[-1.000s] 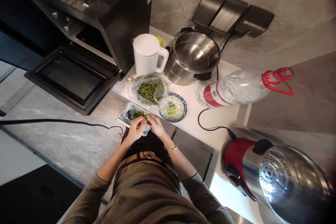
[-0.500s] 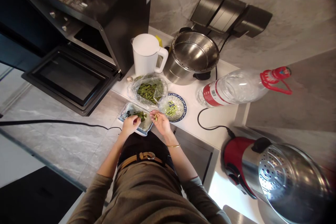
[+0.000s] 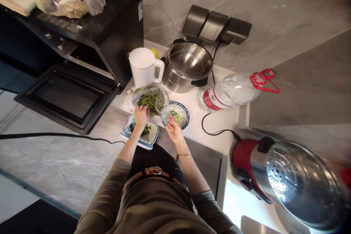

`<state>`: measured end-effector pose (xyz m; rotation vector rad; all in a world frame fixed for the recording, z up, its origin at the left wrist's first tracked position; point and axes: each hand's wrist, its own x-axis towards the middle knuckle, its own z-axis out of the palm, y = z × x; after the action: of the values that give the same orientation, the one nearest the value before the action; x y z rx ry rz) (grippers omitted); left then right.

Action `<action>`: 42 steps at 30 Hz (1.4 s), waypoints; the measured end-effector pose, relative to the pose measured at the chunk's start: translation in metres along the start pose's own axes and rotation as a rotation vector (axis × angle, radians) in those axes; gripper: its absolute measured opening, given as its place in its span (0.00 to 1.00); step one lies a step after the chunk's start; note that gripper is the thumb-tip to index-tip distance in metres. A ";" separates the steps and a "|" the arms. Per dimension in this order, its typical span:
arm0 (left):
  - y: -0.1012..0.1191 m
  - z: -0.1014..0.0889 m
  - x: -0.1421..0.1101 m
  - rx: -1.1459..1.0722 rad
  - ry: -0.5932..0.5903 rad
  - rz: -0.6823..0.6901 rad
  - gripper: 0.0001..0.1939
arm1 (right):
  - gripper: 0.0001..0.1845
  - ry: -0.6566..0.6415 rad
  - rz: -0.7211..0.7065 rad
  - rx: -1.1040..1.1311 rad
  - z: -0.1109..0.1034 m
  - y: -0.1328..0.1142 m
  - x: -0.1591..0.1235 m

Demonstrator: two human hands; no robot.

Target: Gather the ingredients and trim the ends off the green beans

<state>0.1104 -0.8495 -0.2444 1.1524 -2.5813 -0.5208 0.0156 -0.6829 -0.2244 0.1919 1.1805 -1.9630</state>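
Note:
My left hand [image 3: 142,116] reaches over the near edge of a clear plastic bag [image 3: 161,93] of green edamame pods [image 3: 149,101]. Its fingers curl down onto the pods, and the fingertips are hidden. My right hand [image 3: 173,129] is at the near left rim of a blue-and-white plate [image 3: 187,117], palm up, thumb and fingers pinched together. What the pinch holds, if anything, is too small to tell. Light green shelled beans [image 3: 176,116] lie on the plate. Beneath my left wrist, a shallow blue-rimmed tray [image 3: 152,138] holds a pile of green husks [image 3: 146,130].
Behind the bag stand a white jug [image 3: 143,66] and a steel steamer pot [image 3: 182,80]. A big water bottle [image 3: 233,89] is to the right, near a red-and-steel cooker [image 3: 246,157]. At left, an oven door [image 3: 65,95] hangs open. A black cable [image 3: 211,133] crosses the counter.
My left hand has moved from the tray up to the pods in the bag. My right hand has shifted from above the tray's right end toward the plate. The camera view has tilted.

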 end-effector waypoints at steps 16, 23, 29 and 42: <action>0.008 -0.049 -0.033 -0.319 -0.237 0.434 0.09 | 0.27 -0.232 -0.191 -0.683 0.027 0.007 -0.017; 0.011 -0.062 -0.062 -0.273 -0.237 0.460 0.07 | 0.26 -0.386 -0.179 -0.797 0.037 0.007 -0.023; 0.015 -0.066 -0.070 -0.106 -0.110 0.540 0.10 | 0.28 -0.402 -0.285 -0.832 0.039 0.005 -0.031; 0.040 -0.065 -0.084 -1.093 -0.364 -0.068 0.31 | 0.28 -0.379 -0.495 -0.796 0.046 0.013 -0.048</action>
<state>0.1633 -0.7754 -0.1774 0.7487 -1.8970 -1.9533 0.0689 -0.6953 -0.1834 -0.9130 1.7393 -1.6396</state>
